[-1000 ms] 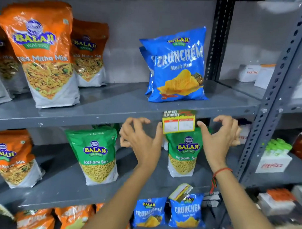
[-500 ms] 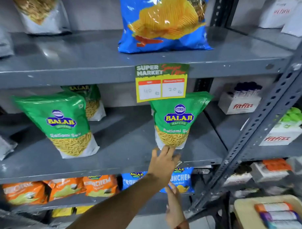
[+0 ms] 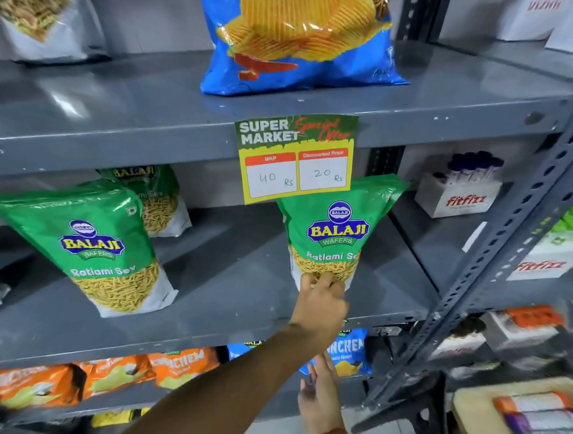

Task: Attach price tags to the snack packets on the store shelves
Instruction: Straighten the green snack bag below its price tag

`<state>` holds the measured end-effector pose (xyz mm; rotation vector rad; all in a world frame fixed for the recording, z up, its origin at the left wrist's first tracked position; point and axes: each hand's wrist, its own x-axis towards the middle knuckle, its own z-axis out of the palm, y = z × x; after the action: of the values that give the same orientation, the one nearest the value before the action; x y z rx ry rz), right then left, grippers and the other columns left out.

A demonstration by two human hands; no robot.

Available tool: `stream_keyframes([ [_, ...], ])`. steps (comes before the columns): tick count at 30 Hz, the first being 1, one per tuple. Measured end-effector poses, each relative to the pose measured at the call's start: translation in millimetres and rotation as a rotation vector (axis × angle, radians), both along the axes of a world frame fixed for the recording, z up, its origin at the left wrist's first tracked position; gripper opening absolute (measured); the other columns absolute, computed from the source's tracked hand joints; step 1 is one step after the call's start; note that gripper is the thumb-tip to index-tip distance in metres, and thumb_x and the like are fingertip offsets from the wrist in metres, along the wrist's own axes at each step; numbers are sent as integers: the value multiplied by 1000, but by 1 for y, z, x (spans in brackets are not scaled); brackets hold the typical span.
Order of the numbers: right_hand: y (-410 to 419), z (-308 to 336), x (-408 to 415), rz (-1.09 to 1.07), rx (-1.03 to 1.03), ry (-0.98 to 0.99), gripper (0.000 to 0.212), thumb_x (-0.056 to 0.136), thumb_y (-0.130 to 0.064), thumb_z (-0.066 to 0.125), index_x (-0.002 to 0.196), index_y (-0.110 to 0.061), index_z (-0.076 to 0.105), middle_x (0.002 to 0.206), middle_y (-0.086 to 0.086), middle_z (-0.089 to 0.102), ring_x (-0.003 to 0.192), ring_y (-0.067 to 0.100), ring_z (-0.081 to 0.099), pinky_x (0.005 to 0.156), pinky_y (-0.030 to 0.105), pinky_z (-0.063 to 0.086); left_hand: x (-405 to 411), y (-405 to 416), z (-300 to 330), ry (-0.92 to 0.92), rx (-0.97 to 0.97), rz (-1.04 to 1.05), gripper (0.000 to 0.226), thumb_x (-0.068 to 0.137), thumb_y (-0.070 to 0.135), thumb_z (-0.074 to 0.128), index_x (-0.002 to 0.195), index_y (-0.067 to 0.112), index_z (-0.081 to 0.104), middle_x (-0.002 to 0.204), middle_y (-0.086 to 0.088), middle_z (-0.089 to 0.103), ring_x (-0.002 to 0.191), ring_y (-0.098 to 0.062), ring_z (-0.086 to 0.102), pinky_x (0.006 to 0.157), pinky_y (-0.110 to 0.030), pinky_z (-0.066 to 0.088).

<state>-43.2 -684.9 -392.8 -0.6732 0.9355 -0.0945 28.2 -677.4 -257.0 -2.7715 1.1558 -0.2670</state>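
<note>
Grey metal shelves, 3 levels in view. Upper shelf (image 3: 120, 113): blue chips packet (image 3: 301, 45) upright near front edge, silver-bottomed packet (image 3: 42, 23) at far left; price tag (image 3: 297, 158) stuck on its front lip, hanging down. Middle shelf (image 3: 237, 280): 3 green Ratlami Sev packets, left (image 3: 92, 242), one behind it (image 3: 156, 199), right (image 3: 333, 231) under the tag. Lower shelf: orange packets (image 3: 111, 373) lying flat, blue packets (image 3: 348, 352) to the right.
</note>
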Motion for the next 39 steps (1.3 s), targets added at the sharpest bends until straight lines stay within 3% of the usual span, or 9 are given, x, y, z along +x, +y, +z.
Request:
stream_keyframes([
  [3,-8,4,-12,-47,-122,-35,14,93,-22,63,106,-26,65,119,-6,61,117,12,49,100,33,29,0,5,-3,30,-90,40,12,68,31,74,77,24,76,91,7,62,99,-22,49,80,-46,38],
  [6,-25,5,-21,7,-209,-137,28,89,-12,68,113,-27,66,120,-8,64,115,4,49,96,23,31,-1,15,-1,43,-239,130,8,64,33,73,66,26,74,84,11,62,93,-18,52,76,-42,35],
  [9,-41,17,-23,-74,-351,-153,8,83,-12,72,87,-18,75,101,3,71,109,19,58,99,37,36,-4,28,-4,66,-418,198,11,69,41,70,68,30,73,91,13,64,98,-16,52,77,-38,26],
  [13,-69,30,-20,-51,-703,-167,7,74,-10,80,77,-15,76,107,26,63,102,35,61,95,47,46,-14,42,-8,77,-517,294,12,67,40,69,64,29,68,89,14,63,97,-14,51,73,-34,18],
  [18,-95,36,-18,20,-1236,-68,26,67,-18,87,68,-38,71,91,1,55,94,25,49,87,14,34,-25,53,-32,112,-508,326,21,65,51,72,65,30,72,91,16,61,99,-13,50,78,-39,27],
  [20,-99,33,-17,69,-1360,-14,33,65,-19,88,68,-44,66,92,-2,52,94,21,43,85,20,30,-27,54,-42,119,-497,356,23,61,53,77,62,30,73,92,15,61,99,-12,46,77,-42,32],
  [24,-98,26,-16,188,-1466,97,28,62,-25,90,67,-42,69,96,-2,52,96,20,40,82,46,39,-32,57,-59,100,-468,394,21,53,46,86,56,30,73,93,9,62,97,-13,41,71,-44,37],
  [28,-94,15,-17,282,-1511,112,15,65,-26,89,70,-29,75,103,6,55,100,29,42,82,54,40,-37,60,-71,86,-436,440,24,53,47,88,56,30,72,95,7,62,96,-16,41,68,-45,40],
  [39,-98,44,-3,203,-1579,102,28,65,-28,88,69,-44,64,100,-5,41,98,18,34,83,60,40,-20,57,-59,-47,-587,431,23,63,48,80,59,28,71,93,6,55,96,-17,40,73,-39,26],
])
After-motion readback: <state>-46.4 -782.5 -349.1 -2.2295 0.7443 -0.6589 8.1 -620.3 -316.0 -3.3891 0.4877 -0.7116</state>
